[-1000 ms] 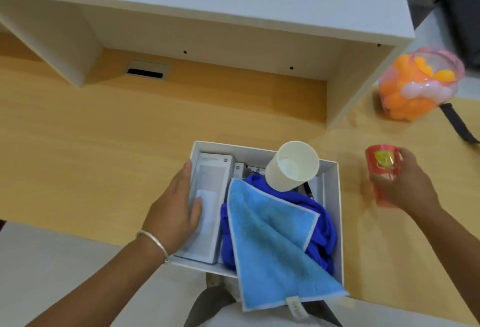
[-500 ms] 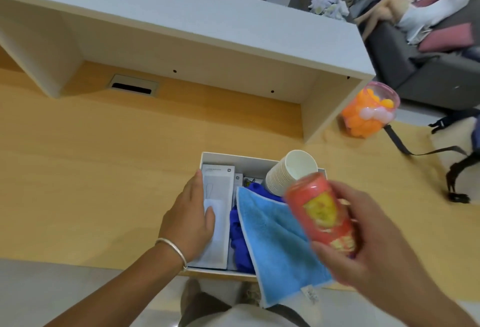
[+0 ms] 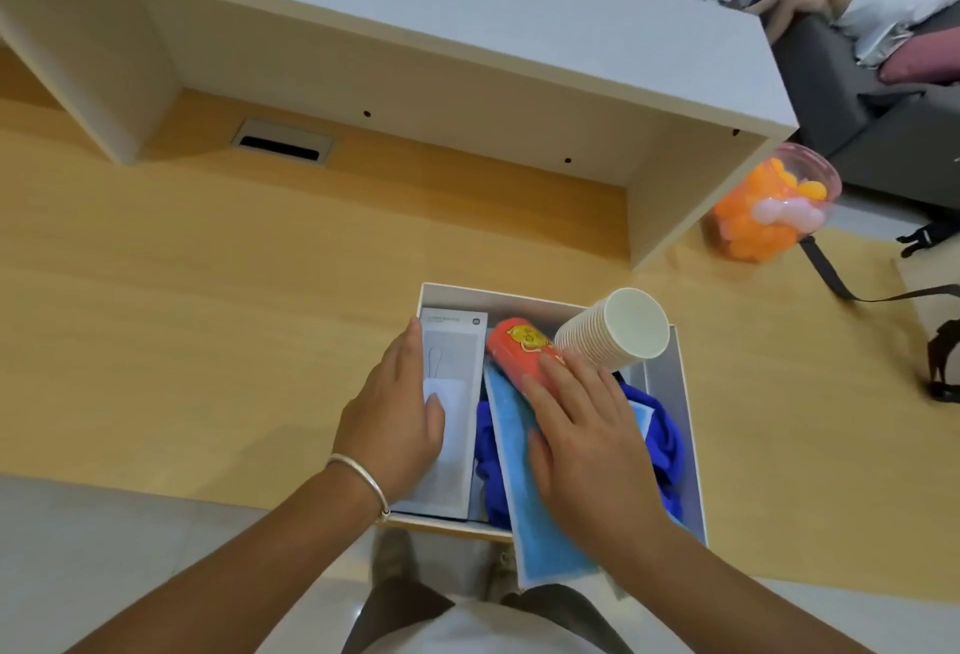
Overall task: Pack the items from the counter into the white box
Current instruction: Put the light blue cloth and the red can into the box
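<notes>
The white box [image 3: 667, 383] stands at the counter's near edge. Inside lie a flat white package [image 3: 460, 341], a dark blue cloth [image 3: 662, 445], a light blue towel [image 3: 540, 518] hanging over the front rim, and a tilted stack of paper cups [image 3: 618, 328]. A red can [image 3: 517, 347] lies on the towel between the package and the cups. My right hand [image 3: 587, 435] rests flat on the can with straight, spread fingers. My left hand [image 3: 397, 419] lies along the box's left wall, thumb on the package.
A clear jar of orange balls [image 3: 769, 206] stands on the wooden counter [image 3: 182, 315] to the back right, beside a black strap [image 3: 831, 274]. A white raised shelf [image 3: 415, 30] spans the back. People sit on a sofa at the far right.
My right hand lifted the red can from the counter on the right, carried it over the box and laid it down inside. The left hand stayed on the box.
</notes>
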Demonstrator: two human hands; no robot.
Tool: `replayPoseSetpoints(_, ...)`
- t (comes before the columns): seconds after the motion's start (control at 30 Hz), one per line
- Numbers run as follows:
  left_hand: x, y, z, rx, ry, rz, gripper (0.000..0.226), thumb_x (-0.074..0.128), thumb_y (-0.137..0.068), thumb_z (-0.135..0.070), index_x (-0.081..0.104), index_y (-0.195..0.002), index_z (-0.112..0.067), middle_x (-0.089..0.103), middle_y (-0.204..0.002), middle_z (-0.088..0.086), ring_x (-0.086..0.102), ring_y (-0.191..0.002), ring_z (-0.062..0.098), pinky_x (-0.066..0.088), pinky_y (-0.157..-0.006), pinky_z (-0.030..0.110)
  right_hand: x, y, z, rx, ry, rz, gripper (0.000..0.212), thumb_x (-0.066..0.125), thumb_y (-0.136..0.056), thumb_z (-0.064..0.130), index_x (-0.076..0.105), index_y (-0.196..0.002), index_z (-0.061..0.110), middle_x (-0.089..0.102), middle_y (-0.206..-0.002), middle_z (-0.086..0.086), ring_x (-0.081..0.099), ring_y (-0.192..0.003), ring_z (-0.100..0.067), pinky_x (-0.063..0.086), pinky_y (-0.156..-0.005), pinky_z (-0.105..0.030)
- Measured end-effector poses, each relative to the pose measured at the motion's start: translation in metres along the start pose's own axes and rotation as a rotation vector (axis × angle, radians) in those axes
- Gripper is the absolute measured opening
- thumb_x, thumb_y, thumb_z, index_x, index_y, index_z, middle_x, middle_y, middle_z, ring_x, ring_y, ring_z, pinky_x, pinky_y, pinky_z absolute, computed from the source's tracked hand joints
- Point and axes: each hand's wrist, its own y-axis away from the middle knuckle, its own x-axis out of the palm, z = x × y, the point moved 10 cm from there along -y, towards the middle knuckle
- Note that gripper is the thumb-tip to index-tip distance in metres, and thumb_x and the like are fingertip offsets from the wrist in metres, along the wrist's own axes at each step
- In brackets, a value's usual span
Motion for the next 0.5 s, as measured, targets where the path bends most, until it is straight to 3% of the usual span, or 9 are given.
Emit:
replayPoseSetpoints(0.1,-0.001,0.001,-0.002,-0.002,-0.009,0.005,0.079,0.050,-0.093,-0.024,0.001,-0.154,-0.018,0.026,-0.155,0.002,0.049,-0.122,0.021,0.051,-0.079,0.030,0.019,0.010,-0.002,-0.040,0.071,0.098,0.066,0.071,-0.079,0.036,0.052,-0.137,0.011,0.049,-0.143,-0.010,0.043,-0.134,-0.030,0.024,-0.112,-0.049)
replayPoseSetpoints(0.2,-0.001,0.000,-0.003,-0.004,-0.011,0.010,0.079,0.051,-0.093,-0.023,0.001,-0.154,-0.018,0.027,-0.155,0.002,0.047,-0.125,0.020,0.052,-0.083,0.031,0.033,0.015,-0.011,-0.035,0.079,0.187,0.074,0.060,-0.082,0.054,0.045,-0.142,0.012,0.044,-0.147,-0.009,0.039,-0.137,-0.028,0.021,-0.112,-0.047)
replayPoseSetpoints(0.37,-0.002,0.000,-0.005,-0.001,-0.001,0.015,0.079,0.053,-0.092,-0.019,0.004,-0.154,-0.016,0.027,-0.155,0.004,0.042,-0.130,0.020,0.044,-0.089,0.026,0.042,0.017,-0.020,-0.044,0.070,0.266,0.080,0.038,-0.084,0.065,0.040,-0.145,0.013,0.041,-0.149,-0.008,0.036,-0.139,-0.027,0.024,-0.111,-0.048)
replayPoseSetpoints(0.5,-0.003,0.001,-0.007,-0.004,-0.013,0.015,0.079,0.054,-0.092,-0.019,0.005,-0.154,-0.017,0.028,-0.155,0.004,0.042,-0.131,0.021,0.042,-0.091,0.026,0.045,0.018,-0.019,-0.074,0.065,0.299,0.082,0.038,-0.084,0.066,0.041,-0.145,0.011,0.041,-0.149,-0.010,0.036,-0.138,-0.028,0.025,-0.111,-0.049)
